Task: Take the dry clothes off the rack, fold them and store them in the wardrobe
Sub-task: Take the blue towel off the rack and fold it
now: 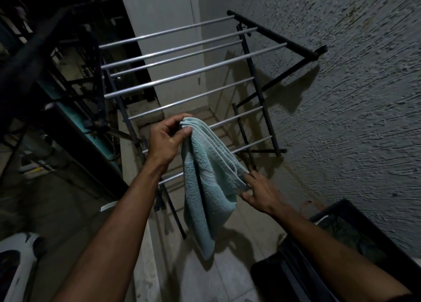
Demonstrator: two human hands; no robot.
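Observation:
A pale green towel [206, 188] hangs folded in the air in front of the drying rack [182, 58]. My left hand [165, 140] pinches its upper corner between thumb and fingers. My right hand [259, 192] grips the lower right edge of the towel with curled fingers. The rest of the towel droops down towards the floor. The rack has silver rails in a black frame and its rails are bare.
A rough plastered wall [353, 96] runs along the right. A dark crate [337, 240] stands at the lower right on the tiled floor [223, 279]. Dark railings [57, 85] lie to the left, and a white object [16, 267] at the lower left.

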